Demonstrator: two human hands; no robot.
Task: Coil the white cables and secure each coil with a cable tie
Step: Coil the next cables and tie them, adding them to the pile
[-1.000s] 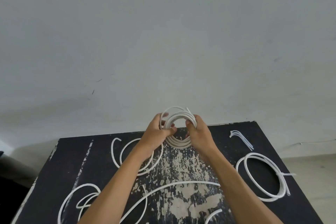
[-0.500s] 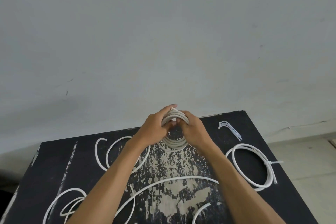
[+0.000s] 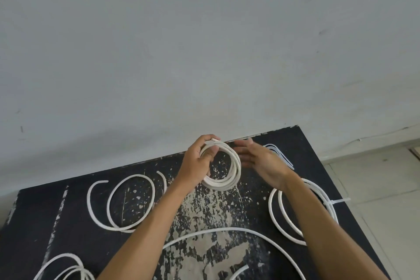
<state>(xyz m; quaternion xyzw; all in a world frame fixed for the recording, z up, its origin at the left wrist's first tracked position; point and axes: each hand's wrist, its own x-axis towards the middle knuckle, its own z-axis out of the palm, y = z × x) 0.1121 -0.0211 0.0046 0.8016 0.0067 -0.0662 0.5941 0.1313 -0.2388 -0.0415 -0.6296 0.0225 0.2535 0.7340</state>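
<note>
I see my left hand [image 3: 200,161] gripping the coil [image 3: 227,173] at its upper left side, with the fingers curled over the top and the thumb inside the ring. The coil is held over the far middle part of the table [image 3: 34,223], a little tilted. My right hand [image 3: 261,159] is just beside the coil on the right, with fingers straight and spread, and it holds nothing; I cannot tell if the fingertips touch the coil. Behind the right hand lie the ties [image 3: 280,154], near the far edge. On the right side lies a tied coil [image 3: 276,213], partly under my right forearm. Loose cables [image 3: 113,202] lie on the left, and one long cable [image 3: 227,230] curves across the near part.
</note>
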